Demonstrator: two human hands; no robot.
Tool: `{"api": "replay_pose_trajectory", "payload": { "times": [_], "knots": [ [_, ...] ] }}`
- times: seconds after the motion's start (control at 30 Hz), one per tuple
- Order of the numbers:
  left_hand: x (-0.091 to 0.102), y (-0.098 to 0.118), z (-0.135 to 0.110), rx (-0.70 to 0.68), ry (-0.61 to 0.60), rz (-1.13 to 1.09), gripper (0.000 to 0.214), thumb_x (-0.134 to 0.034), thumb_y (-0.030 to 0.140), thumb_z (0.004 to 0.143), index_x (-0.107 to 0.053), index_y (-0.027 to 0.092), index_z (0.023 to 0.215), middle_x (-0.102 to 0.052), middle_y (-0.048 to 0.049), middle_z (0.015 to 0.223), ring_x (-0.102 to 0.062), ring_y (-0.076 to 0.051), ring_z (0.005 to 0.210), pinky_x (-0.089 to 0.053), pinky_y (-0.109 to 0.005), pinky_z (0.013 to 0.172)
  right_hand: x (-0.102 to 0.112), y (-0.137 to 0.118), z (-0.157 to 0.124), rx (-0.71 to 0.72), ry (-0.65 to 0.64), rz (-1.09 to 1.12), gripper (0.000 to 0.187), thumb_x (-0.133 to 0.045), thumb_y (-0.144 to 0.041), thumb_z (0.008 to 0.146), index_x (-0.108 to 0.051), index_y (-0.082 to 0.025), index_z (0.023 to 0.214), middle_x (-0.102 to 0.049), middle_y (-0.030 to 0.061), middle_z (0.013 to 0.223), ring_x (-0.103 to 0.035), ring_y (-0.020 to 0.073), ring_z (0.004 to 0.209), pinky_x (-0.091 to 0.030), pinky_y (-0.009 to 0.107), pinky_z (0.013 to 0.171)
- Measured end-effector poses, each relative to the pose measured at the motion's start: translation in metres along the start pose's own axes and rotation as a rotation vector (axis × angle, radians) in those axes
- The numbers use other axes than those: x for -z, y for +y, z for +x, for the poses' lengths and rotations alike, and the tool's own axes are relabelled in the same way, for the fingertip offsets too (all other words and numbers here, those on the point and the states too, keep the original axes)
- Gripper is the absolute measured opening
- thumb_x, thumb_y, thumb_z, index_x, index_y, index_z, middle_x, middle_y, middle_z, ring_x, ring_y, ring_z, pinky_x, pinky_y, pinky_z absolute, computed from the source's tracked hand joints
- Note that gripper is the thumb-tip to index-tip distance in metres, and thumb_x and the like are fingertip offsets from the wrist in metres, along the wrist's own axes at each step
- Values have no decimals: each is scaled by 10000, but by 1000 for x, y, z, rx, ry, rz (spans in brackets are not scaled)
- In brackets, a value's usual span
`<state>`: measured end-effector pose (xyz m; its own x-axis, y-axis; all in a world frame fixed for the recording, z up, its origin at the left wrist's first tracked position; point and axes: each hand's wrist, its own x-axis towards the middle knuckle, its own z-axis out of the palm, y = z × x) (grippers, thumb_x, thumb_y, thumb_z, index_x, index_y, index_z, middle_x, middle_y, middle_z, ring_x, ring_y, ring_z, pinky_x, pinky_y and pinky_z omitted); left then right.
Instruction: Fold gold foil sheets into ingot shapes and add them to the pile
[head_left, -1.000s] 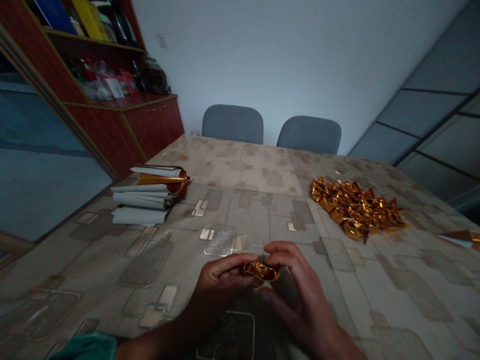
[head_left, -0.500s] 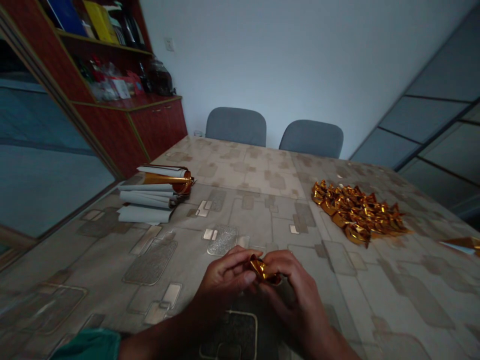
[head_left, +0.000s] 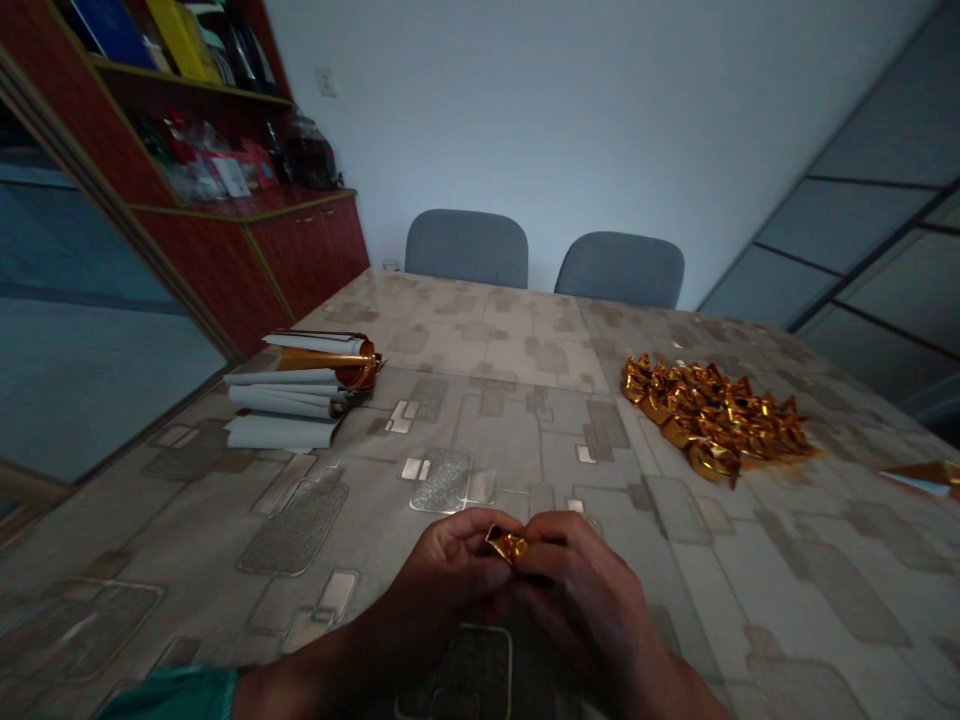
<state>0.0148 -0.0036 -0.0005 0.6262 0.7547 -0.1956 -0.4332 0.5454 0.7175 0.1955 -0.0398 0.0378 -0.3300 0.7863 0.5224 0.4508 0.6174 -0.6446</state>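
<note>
Between my two hands, above the near part of the table, is a small folded piece of shiny gold foil paper (head_left: 507, 545). My left hand (head_left: 454, 565) pinches its left side with thumb and fingers. On its other side, my right hand (head_left: 581, 575) grips it, the fingers bent over and covering much of it. Several folded gold foil pieces (head_left: 720, 415) lie bunched in a cluster to the right, beyond my right hand. A stack of folded sheets (head_left: 289, 400), pale on one face and gold on the other, rests at the left.
A patterned cloth covers the table (head_left: 495, 420). One flat gold-and-white sheet (head_left: 922, 478) lies at the far right edge. Two grey chairs (head_left: 466, 248) stand behind the table against the wall. A red-brown cabinet (head_left: 300, 250) with shelves is at the back left.
My fingers have closed in tighter around the gold foil piece, and my right hand now covers more of it. The foil has turned slightly and less of it shows.
</note>
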Motion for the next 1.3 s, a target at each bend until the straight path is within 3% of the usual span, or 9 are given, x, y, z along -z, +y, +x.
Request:
{"api": "replay_pose_trajectory", "payload": {
  "times": [0.1, 0.27, 0.37, 0.67, 0.93, 1.3],
  "knots": [
    [1, -1, 1, -9, -2, -23, 339, -894, 316, 696, -745, 180, 968, -703, -17, 823, -635, -90, 646, -488, -162, 591, 11, -5, -2, -70, -109, 103, 311, -589, -196, 956, -554, -281, 1254, -623, 73, 1119, -642, 233, 1008, -569, 360, 845],
    [3, 2, 3, -59, 96, 55, 369, -910, 299, 652, -736, 166, 950, -703, 1, 745, -589, -74, 553, -457, -160, 532, 22, -11, -1, -31, -37, 9, 388, -534, -64, 930, -571, -293, 1240, -646, 62, 1061, -644, 233, 967, -566, 358, 788],
    [1, 4, 2, -54, 133, 61, 416, -918, 322, 634, -732, 162, 970, -701, 1, 731, -590, -79, 562, -457, -163, 537, 19, -11, 1, -19, -58, -50, 339, -576, -62, 897, -608, -264, 1168, -656, 67, 1039, -658, 229, 914, -575, 341, 737],
    [-2, 1, 0, -44, 20, 0, 314, -891, 301, 706, -756, 187, 966, -697, -2, 784, -609, -82, 635, -473, -154, 576, 7, -6, 1, 0, -17, -43, 247, -636, -103, 928, -596, -237, 1131, -666, 56, 996, -686, 180, 848, -587, 273, 702],
    [-3, 2, -1, -50, 29, 15, 282, -893, 281, 708, -765, 191, 942, -678, 16, 723, -591, -68, 596, -464, -148, 570, 9, -8, 1, 47, 4, -105, 205, -602, -108, 942, -608, -233, 1103, -677, 47, 951, -686, 163, 796, -576, 239, 669],
    [-2, -3, 0, -32, 33, -72, 311, -891, 256, 707, -754, 188, 977, -719, -20, 836, -650, -101, 691, -492, -172, 623, 5, -4, 0, 48, -10, -75, 192, -578, -151, 981, -592, -215, 1161, -679, 58, 1008, -692, 162, 862, -586, 233, 732]
  ]
}}
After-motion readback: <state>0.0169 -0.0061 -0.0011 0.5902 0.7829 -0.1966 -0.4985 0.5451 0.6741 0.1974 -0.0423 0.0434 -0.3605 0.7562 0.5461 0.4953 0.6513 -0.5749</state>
